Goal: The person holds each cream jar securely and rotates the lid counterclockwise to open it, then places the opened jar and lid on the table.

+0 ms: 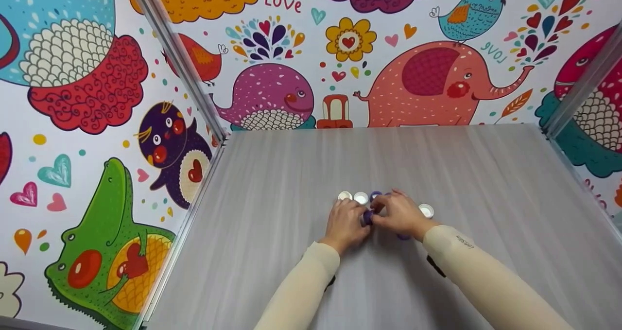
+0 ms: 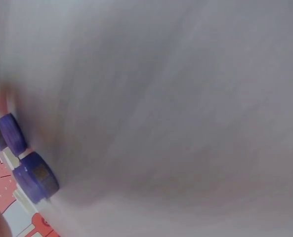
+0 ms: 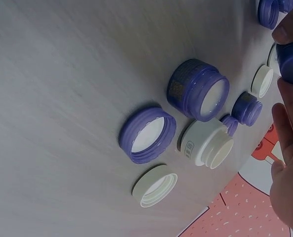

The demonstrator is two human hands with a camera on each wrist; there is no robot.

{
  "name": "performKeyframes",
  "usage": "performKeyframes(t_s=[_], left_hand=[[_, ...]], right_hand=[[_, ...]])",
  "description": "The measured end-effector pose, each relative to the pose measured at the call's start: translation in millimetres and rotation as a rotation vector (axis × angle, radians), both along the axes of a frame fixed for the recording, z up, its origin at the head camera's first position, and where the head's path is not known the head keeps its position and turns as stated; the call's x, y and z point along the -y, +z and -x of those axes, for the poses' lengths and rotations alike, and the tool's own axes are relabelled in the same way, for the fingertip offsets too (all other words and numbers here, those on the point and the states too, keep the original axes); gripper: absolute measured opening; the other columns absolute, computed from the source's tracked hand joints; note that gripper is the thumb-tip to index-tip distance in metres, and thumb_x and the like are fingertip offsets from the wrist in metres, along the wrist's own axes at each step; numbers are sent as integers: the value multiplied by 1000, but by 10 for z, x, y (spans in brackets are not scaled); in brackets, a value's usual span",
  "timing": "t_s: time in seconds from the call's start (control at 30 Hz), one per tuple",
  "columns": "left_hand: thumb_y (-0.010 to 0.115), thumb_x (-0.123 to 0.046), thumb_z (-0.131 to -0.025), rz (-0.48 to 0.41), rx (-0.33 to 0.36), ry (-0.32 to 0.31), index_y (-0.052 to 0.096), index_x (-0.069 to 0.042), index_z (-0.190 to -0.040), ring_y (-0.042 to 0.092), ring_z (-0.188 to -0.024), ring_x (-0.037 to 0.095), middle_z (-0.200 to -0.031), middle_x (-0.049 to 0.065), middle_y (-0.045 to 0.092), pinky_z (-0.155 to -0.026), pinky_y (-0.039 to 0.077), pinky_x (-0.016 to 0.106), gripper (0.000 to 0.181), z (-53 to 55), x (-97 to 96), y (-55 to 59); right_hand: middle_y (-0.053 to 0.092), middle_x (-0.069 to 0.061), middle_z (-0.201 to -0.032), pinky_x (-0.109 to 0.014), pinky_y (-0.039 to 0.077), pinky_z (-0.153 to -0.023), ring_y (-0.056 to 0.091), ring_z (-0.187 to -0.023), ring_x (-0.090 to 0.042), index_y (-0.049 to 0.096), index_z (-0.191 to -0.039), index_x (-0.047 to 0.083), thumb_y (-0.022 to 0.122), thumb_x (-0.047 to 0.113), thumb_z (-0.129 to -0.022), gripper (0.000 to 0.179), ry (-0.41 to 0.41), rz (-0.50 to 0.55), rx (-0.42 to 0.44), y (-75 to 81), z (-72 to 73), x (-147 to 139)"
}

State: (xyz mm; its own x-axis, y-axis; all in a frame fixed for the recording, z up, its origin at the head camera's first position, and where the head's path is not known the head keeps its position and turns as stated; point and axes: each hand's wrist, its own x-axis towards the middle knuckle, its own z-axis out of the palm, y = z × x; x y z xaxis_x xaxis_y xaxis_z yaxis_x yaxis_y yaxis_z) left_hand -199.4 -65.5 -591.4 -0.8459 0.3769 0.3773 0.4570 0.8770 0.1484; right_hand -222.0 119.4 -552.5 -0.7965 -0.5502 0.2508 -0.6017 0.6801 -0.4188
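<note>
In the head view my left hand point(image 1: 346, 223) grips a small purple jar point(image 1: 368, 217) from the left, its fingers partly hiding it. My right hand point(image 1: 401, 214) meets it from the right, thumb and fingers pinching the same jar at its upper end. The right wrist view shows the held purple jar point(image 3: 292, 61) at the right edge, between a thumb above and fingers point(image 3: 290, 106) below. Beside it on the table are a white lid point(image 3: 262, 80), a smaller purple jar point(image 3: 246, 108) and a small purple lid point(image 3: 230, 123).
An uncapped large purple jar point(image 3: 198, 91), an uncapped white jar point(image 3: 205, 143), a purple lid point(image 3: 148, 133) and a white lid point(image 3: 155, 186) lie right of the hands. More white lids point(image 1: 360, 198) sit beyond the left hand. The patterned wall point(image 1: 286, 43) stands behind the table point(image 1: 272, 165).
</note>
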Motion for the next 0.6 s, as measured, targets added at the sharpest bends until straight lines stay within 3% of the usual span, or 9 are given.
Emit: performKeyframes(t_s=[0.13, 0.3, 0.6], left_hand=[[81, -40, -72, -10, -19, -3, 77, -17, -97, 59, -92, 16, -95, -6, 69, -86, 42, 33, 35, 0, 0, -13], [81, -41, -71, -17, -44, -13, 78, -17, -96, 59, -91, 16, -93, -6, 68, -85, 42, 33, 36, 6, -6, -13], [82, -42, -73, 8, -6, 5, 77, -19, -96, 58, -93, 15, -96, -8, 68, -85, 42, 32, 33, -3, -15, 10]], right_hand=[[72, -3, -82, -59, 30, -107, 65, -88, -30, 73, -88, 6, 69, 27, -85, 22, -53, -28, -24, 1, -9, 1], [70, 2, -78, -60, 30, -107, 67, -84, -27, 73, -86, 9, 70, 31, -87, 22, -63, -60, 0, -19, -9, 3], [72, -1, -84, -60, 31, -106, 68, -87, -23, 71, -92, 8, 78, 23, -77, 22, 41, 6, 5, -32, 5, -29]])
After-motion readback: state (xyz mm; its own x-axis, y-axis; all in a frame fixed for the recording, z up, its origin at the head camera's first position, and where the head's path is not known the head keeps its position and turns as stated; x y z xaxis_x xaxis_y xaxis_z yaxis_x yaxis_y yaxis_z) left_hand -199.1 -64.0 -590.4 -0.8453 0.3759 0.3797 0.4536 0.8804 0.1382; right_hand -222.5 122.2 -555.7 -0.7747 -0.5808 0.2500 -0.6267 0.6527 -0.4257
